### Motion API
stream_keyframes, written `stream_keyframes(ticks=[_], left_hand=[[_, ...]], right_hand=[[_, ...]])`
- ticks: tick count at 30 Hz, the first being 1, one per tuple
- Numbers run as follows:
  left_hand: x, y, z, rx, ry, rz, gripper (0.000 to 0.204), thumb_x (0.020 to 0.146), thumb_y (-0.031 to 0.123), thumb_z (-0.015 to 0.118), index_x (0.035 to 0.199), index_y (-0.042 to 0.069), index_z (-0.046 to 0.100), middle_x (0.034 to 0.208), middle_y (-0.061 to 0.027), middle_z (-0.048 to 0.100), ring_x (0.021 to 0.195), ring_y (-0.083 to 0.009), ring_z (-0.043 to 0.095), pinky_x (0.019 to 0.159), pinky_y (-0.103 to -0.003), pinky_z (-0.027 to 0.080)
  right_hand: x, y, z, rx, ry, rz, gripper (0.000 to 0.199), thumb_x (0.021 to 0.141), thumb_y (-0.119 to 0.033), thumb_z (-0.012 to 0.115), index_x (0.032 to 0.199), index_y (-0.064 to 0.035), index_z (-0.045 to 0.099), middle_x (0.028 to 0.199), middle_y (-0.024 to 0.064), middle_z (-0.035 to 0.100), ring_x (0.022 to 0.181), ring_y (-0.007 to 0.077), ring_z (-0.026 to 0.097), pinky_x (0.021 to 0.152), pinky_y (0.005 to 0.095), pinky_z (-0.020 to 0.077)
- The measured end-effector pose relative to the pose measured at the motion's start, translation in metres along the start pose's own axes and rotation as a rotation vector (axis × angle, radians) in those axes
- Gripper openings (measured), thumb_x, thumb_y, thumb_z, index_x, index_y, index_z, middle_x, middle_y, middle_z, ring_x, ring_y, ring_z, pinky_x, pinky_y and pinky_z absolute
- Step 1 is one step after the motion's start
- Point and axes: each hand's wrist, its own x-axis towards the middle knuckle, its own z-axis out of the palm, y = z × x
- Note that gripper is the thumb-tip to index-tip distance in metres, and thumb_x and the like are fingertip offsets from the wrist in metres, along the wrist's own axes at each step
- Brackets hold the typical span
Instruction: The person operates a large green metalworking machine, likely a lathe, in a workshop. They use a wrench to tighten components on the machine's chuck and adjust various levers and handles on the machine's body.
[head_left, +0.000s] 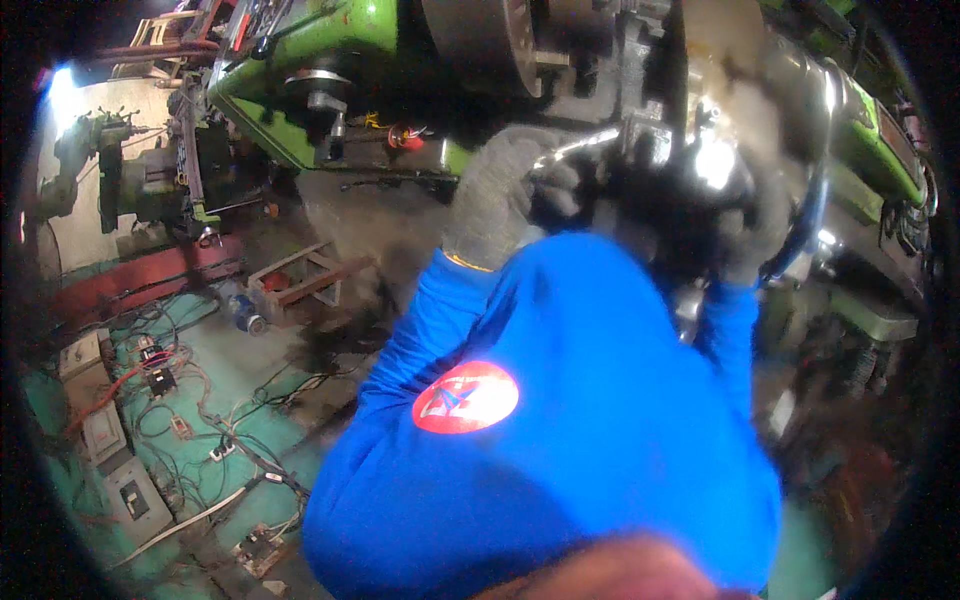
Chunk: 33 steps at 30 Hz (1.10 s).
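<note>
My left hand [492,195], in a grey work glove, is closed around a bright metal handle [590,143]. That handle runs toward the dark tool carriage [648,140] of a green lathe. To the right of the carriage is my right hand [755,215], also gloved in grey. It lies against the machine beside a shiny, blurred metal part [714,160], and its fingers are too dark and smeared to make out. A large round chuck [485,40] stands above and left of the carriage. Both my arms are in blue sleeves.
A crank handwheel [322,88] juts from the green lathe housing [262,100] at upper left. Small red and yellow items [405,136] lie on its ledge. Tangled cables [215,420] and grey electrical boxes [135,500] cover the floor at left, near a rusty metal frame [310,275].
</note>
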Motion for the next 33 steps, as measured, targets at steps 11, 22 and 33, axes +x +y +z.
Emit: stream_keyframes(ticks=[11, 22, 33], left_hand=[[0.005, -0.003, -0.002, 0.050, -0.022, 0.038, 0.043, 0.099, 0.037, 0.059, 0.125, 0.002, 0.059, 0.091, -0.0185, 0.069, 0.081, -0.0324, 0.071, 0.065, -0.037, 0.057], [0.006, 0.000, 0.000, -0.088, -0.044, -0.052, 0.039, 0.104, 0.034, 0.056, 0.126, 0.002, 0.061, 0.092, -0.0176, 0.069, 0.080, -0.0278, 0.069, 0.065, -0.038, 0.058], [0.006, 0.003, 0.003, -0.280, -0.014, -0.171, 0.033, 0.104, 0.031, 0.060, 0.124, 0.004, 0.060, 0.087, -0.0065, 0.061, 0.074, -0.0165, 0.062, 0.062, -0.029, 0.050]], right_hand=[[-0.007, 0.011, -0.002, 0.009, -0.033, 0.009, 0.038, 0.084, -0.016, 0.068, 0.120, -0.0075, 0.075, 0.111, 0.0161, 0.075, 0.110, 0.0365, 0.068, 0.102, 0.0473, 0.0491], [-0.011, 0.012, -0.001, -0.037, -0.018, 0.038, 0.045, 0.078, -0.011, 0.065, 0.121, -0.0124, 0.075, 0.110, 0.0157, 0.074, 0.112, 0.0364, 0.068, 0.105, 0.0476, 0.0472], [-0.005, 0.007, -0.002, -0.054, 0.000, -0.018, 0.049, 0.072, -0.005, 0.063, 0.120, -0.0116, 0.075, 0.105, 0.0166, 0.074, 0.107, 0.0374, 0.068, 0.102, 0.0473, 0.0493]])
